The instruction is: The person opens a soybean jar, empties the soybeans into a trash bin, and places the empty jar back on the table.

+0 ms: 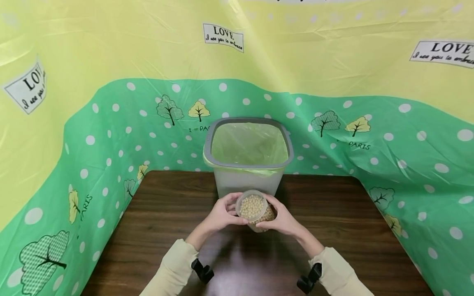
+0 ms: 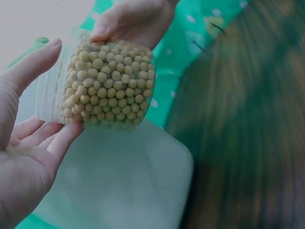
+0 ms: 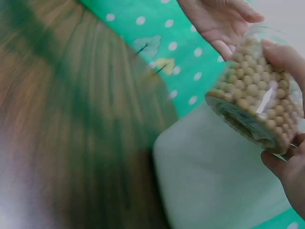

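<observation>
A clear plastic jar (image 1: pixel 269 214) full of round, pale yellow beans is held between both hands above the table, tilted with its mouth end toward the head camera. The left hand (image 1: pixel 223 213) grips the rim end, thumb on one side and fingers on the other. Around the jar's body, near its base, the right hand (image 1: pixel 282 218) holds with thumb and fingers. In the left wrist view the beans (image 2: pixel 109 86) fill the jar up to the translucent rim end. The jar's base (image 3: pixel 245 124) shows in the right wrist view. Whether a see-through lid covers the mouth I cannot tell.
Just behind the hands stands a pale bin (image 1: pixel 247 181) with a grey rim (image 1: pixel 249 166) and a light green liner bag (image 1: pixel 249 144). Beneath everything lies a dark wooden table (image 1: pixel 166 222). A green and yellow printed cloth (image 1: pixel 122 119) hangs around its back and sides.
</observation>
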`<state>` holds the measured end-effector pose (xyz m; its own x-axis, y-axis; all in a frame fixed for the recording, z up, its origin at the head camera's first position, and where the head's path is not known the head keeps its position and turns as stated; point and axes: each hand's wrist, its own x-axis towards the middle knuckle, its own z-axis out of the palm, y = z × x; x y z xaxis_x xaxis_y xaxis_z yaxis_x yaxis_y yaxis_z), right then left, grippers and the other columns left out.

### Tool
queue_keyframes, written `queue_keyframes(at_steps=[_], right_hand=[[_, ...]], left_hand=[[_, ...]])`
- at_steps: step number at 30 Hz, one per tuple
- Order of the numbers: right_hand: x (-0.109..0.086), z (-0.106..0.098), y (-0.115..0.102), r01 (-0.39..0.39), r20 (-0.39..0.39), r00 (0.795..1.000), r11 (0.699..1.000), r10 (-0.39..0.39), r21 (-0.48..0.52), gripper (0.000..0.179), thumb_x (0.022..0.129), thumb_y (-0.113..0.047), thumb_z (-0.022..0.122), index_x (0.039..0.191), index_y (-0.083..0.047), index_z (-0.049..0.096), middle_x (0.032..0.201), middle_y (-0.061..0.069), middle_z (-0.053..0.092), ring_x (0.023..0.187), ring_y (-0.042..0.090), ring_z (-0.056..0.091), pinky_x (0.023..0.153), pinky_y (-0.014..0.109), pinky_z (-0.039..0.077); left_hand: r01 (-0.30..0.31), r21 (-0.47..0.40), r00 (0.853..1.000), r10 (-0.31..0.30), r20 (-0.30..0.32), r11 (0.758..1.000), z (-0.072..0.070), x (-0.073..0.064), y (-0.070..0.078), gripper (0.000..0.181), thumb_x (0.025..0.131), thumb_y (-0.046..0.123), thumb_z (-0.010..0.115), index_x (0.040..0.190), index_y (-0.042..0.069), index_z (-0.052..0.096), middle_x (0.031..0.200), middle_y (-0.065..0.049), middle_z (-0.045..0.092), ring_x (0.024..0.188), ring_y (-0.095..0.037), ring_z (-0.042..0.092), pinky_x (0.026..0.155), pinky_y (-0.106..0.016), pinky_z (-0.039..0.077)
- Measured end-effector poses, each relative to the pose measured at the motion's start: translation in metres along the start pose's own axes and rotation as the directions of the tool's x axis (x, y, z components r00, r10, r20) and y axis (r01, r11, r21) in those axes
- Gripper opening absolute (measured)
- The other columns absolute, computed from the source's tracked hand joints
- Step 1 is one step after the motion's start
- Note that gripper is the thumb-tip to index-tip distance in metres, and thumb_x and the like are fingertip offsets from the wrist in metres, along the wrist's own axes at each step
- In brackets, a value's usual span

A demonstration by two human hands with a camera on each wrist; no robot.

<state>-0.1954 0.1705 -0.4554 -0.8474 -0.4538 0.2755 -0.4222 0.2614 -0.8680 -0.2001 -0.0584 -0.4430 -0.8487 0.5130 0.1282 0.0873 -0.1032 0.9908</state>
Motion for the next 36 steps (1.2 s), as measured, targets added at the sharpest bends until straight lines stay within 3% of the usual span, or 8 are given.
queue_keyframes(at_steps=[7, 14, 20, 26, 31, 34, 36], right_hand=[[0.013, -0.011, -0.026, 0.036, -0.008, 0.999, 0.999, -0.036, -0.025, 0.077, 0.070, -0.013, 0.079, 0.137, -0.014, 0.040, 0.126, 0.010, 0.052, 0.107, 0.013, 0.051, 0.087, 0.029, 0.044], [0.011, -0.013, -0.029, 0.024, -0.023, 0.999, 0.999, -0.024, -0.024, 0.075, 0.069, -0.013, 0.080, 0.135, -0.009, 0.044, 0.122, 0.013, 0.055, 0.104, 0.015, 0.054, 0.083, 0.027, 0.047], [0.008, -0.010, -0.024, 0.015, -0.015, 1.000, 1.000, -0.015, -0.010, 0.074, 0.068, -0.008, 0.080, 0.134, -0.007, 0.045, 0.119, 0.013, 0.057, 0.099, 0.008, 0.055, 0.081, 0.025, 0.047], [0.003, -0.002, -0.034, 0.125, -0.096, 0.986, 0.988, -0.133, -0.092, 0.074, 0.062, 0.000, 0.080, 0.128, 0.005, 0.047, 0.114, 0.019, 0.057, 0.099, 0.008, 0.054, 0.080, 0.023, 0.047], [-0.001, 0.001, -0.050, 0.188, -0.165, 0.961, 0.963, -0.220, -0.191, 0.074, 0.057, 0.003, 0.081, 0.123, 0.012, 0.048, 0.111, 0.023, 0.058, 0.099, 0.015, 0.055, 0.081, 0.018, 0.045], [0.000, 0.001, -0.050, 0.192, -0.181, 0.955, 0.955, -0.235, -0.226, 0.076, 0.056, 0.000, 0.083, 0.123, 0.011, 0.048, 0.112, 0.023, 0.058, 0.100, 0.019, 0.055, 0.082, 0.018, 0.045], [0.000, -0.001, -0.045, 0.171, -0.165, 0.966, 0.971, -0.199, -0.169, 0.076, 0.059, 0.000, 0.082, 0.125, 0.008, 0.047, 0.113, 0.022, 0.057, 0.100, 0.016, 0.055, 0.082, 0.019, 0.046]], left_hand=[[-0.060, -0.072, 0.998, 0.059, -0.017, 0.996, -0.002, 0.005, 0.020, 0.074, 0.068, -0.013, 0.071, 0.133, -0.009, 0.036, 0.133, -0.029, 0.040, 0.105, -0.024, 0.058, 0.077, -0.027, 0.053], [-0.063, -0.019, 0.997, 0.064, 0.041, 0.998, -0.006, 0.008, 0.023, 0.076, 0.067, -0.005, 0.077, 0.132, -0.009, 0.038, 0.132, -0.029, 0.041, 0.107, -0.028, 0.057, 0.079, -0.028, 0.052], [-0.054, 0.015, 0.995, 0.053, 0.083, 0.998, -0.007, 0.009, 0.021, 0.081, 0.067, 0.004, 0.080, 0.134, -0.007, 0.037, 0.132, -0.028, 0.041, 0.108, -0.034, 0.056, 0.079, -0.027, 0.052], [-0.103, 0.015, 0.994, 0.102, 0.048, 0.995, -0.003, 0.006, 0.014, 0.080, 0.068, 0.013, 0.081, 0.134, -0.005, 0.040, 0.133, -0.026, 0.042, 0.116, -0.035, 0.049, 0.086, -0.027, 0.050], [-0.141, 0.044, 0.990, 0.141, 0.005, 0.989, 0.004, 0.006, 0.013, 0.075, 0.070, 0.006, 0.078, 0.134, -0.005, 0.040, 0.132, -0.025, 0.042, 0.120, -0.035, 0.046, 0.091, -0.029, 0.047], [-0.128, 0.080, 0.991, 0.130, -0.015, 0.989, 0.005, 0.005, 0.014, 0.076, 0.070, 0.007, 0.078, 0.135, -0.004, 0.040, 0.133, -0.022, 0.042, 0.120, -0.031, 0.047, 0.091, -0.030, 0.047], [-0.121, 0.071, 0.992, 0.122, -0.014, 0.990, 0.003, 0.005, 0.015, 0.076, 0.070, 0.012, 0.079, 0.134, -0.005, 0.041, 0.132, -0.023, 0.043, 0.117, -0.027, 0.050, 0.090, -0.031, 0.048]])
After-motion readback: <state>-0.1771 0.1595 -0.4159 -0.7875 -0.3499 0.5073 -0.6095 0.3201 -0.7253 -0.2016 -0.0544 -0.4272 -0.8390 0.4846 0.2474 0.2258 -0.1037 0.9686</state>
